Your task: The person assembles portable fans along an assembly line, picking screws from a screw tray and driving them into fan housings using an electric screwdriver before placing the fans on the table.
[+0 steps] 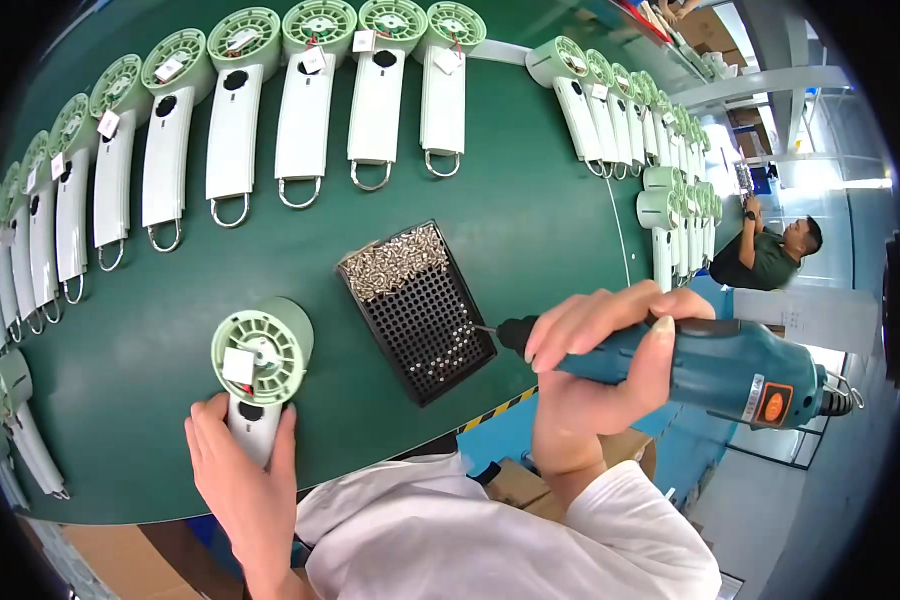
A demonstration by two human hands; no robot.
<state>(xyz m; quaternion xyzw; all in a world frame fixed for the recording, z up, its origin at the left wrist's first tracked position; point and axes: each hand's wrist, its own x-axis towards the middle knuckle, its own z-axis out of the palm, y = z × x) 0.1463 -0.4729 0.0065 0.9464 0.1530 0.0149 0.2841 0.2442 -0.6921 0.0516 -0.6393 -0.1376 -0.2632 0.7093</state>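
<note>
My left hand [238,470] is wrapped round the white handle of a handheld fan housing [300,335], which rests on the green table. Its round, pale green slotted head faces up, with a small white square piece and a bit of red wire on it. My right hand [610,345] grips a blue electric screwdriver [735,370] held sideways, its bit pointing left. The bit's tip is at the right edge of a black screw tray [385,335]; whether it touches a screw I cannot tell. Loose screws heap at the tray's far end, and several stand in its holes.
Similar fan housings [235,130] line the far and left sides of the green table [530,220]. More are grouped at the right [675,215]. A person [770,250] works beyond, at the right. Cardboard boxes [520,485] stand below the table's near edge, which has yellow-black tape.
</note>
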